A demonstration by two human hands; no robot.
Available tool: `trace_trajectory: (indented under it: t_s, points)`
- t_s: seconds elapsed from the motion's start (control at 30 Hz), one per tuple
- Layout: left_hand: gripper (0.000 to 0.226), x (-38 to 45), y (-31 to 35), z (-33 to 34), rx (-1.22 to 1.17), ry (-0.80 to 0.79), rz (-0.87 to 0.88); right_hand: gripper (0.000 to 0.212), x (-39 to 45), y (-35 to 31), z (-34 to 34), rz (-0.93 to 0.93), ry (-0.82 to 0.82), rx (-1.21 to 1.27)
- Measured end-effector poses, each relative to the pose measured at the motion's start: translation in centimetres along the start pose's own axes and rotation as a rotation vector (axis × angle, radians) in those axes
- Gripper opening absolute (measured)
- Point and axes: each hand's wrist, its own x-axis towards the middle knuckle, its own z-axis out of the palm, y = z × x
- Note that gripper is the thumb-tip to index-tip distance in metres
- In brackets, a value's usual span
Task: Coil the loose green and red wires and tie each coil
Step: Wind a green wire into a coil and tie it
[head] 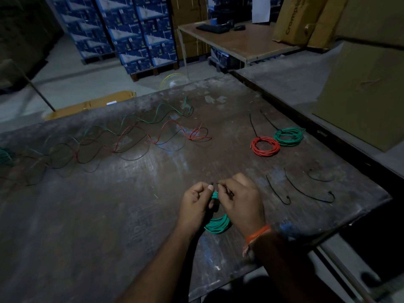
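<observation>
1. Left hand [197, 206] and right hand [239, 201] both pinched on a green coil [218, 225], near edge of surface [109, 226], working a thin black tie at its top.
2. Tied red coil [265, 146] and tied green coil [289, 136] touching at 1 o'clock.
3. Loose wires [153, 132] at 11 o'clock.
4. Spare ties [306, 191] at 3 o'clock.

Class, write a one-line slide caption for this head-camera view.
Both hands fasten a tie around a green coil; two tied coils wait beside loose wires.

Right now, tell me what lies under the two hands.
A green wire coil shows between and below the left hand and right hand. Its upper part and the tie are mostly covered by fingers.
</observation>
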Motion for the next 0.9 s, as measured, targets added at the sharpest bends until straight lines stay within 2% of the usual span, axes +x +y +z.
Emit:
trace_trajectory:
  t_s: [0.2,0.43,0.9]
  points:
    - [0.021,0.22,-0.03,-0.08,-0.005,0.003,0.009,0.021,-0.12,0.22,0.11,-0.032,0.009,-0.017]
    - [0.021,0.06,0.21,0.27,0.009,0.039,-0.001,0.021,0.12,0.32,0.18,-0.038,-0.017,0.007]
    - [0.024,-0.17,0.36,0.23,0.032,0.014,0.001,0.023,0.57,-0.05,0.15,-0.052,-0.087,-0.025]
